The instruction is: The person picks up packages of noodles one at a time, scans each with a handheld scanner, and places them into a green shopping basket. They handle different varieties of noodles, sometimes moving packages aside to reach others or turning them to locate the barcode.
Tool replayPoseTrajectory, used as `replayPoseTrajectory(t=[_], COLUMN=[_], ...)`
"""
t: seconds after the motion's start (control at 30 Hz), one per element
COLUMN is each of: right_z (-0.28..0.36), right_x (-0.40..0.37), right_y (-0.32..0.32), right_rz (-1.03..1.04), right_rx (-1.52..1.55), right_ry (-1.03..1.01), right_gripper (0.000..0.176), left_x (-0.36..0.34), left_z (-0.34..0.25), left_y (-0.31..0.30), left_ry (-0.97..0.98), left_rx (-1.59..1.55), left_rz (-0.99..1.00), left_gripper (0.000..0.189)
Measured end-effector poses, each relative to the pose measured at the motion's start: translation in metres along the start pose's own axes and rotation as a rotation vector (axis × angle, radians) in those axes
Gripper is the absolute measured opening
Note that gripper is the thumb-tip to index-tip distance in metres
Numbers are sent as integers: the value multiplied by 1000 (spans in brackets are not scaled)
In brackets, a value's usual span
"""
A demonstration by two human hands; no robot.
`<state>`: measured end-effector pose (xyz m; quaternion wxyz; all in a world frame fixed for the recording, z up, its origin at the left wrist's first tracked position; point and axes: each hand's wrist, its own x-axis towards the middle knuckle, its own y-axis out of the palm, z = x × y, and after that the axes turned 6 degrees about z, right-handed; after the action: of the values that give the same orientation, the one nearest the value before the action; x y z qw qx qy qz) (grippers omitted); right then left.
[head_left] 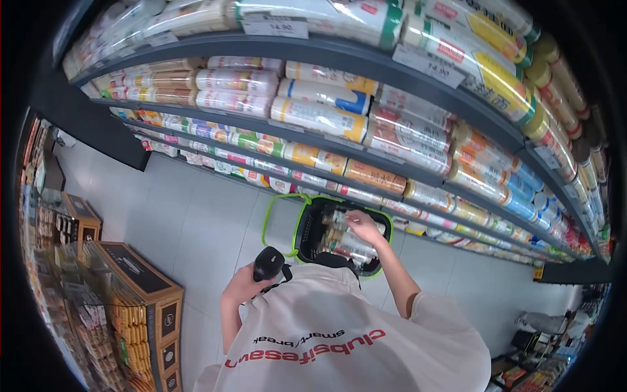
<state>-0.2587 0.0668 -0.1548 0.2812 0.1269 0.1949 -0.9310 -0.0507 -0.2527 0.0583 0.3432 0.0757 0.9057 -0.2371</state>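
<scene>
A black plastic shopping basket with a green rim and green handles (302, 225) is seen just in front of the person, at the foot of the dark store shelves (366, 62) stocked with rolled packets. Its near edge is hidden by the white printed shirt (339, 340), and whether it rests on the grey tiled floor (196, 222) cannot be told.

The right hand (363, 227) is reached into the basket, with the fingers down among the small packaged goods (339, 248). Whether one is gripped cannot be made out; the goods are blurred and unreadable.

The left hand (243, 282) is closed around a black handheld device (268, 263), and its lower part is covered by the fingers. Brown cardboard display boxes (140, 268) are cut off at the left edge.
</scene>
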Motion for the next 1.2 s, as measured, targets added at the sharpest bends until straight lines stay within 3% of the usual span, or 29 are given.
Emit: replayPoseTrajectory(t=[0.07, 0.13, 0.17, 0.2, 0.27, 0.33, 0.37, 0.47, 0.53, 0.6, 0.8, 0.83, 0.93, 1.1, 1.2], right_z=[157, 257, 299, 334, 362, 387, 393, 387, 388, 382, 404, 402, 391, 347, 302], right_x=[0, 14, 23, 37, 98, 158, 180, 224, 235, 243, 220, 226, 228, 185, 131], right_y=[-10, -13, -11, -7, 1, 11, 19, 39, 47, 44, 35, 29, 13, 3, 11], right_rz=[-30, -123, -172, -223, -375, -335, -316, -217, -313, -373, -237, -229, 163, 356, 390], right_rx=[47, -221, -350, -477, -743, -913, -995, -803, -842, -887, -823, -846, -133, 475, 687], right_ry=[-231, -568, -615, -661, -918, -763, -683, -476, -440, -583, -510, -481, -191, -33, -144], right_gripper=[36, 38, 40, 42, 63, 82, 92, 104, 109, 107, 88, 78, 75, 50, 52], left_x=[4, 2, 3, 5, 1, -12, -15, -24, -24, -23, -34, -37, -38, -41, -38], left_z=[17, 22, 28, 37, 46, 50, 56, 85, 109, 124, 132, 130, 128, 108, 90], left_y=[-2, -5, -6, -5, -7, -8, -8, -3, 5, 13, 11, 8, 1, -16, -27], left_ry=[61, 101, 114, 126, 161, 199, 188, 195, 271, 276, 222, 205, 192, 206, 277], left_rx=[-39, -55, -73, -89, -121, -160, -170, -214, -264, -337, -334, -304, -328, -219, -169], left_rz=[-25, -56, -65, -73, -112, -170, -184, -241, -325, -339, -336, -335, -303, -234, -216], left_gripper=[43, 40, 39, 39, 38, 37, 37, 37, 37, 38, 41, 41, 43, 40, 39])
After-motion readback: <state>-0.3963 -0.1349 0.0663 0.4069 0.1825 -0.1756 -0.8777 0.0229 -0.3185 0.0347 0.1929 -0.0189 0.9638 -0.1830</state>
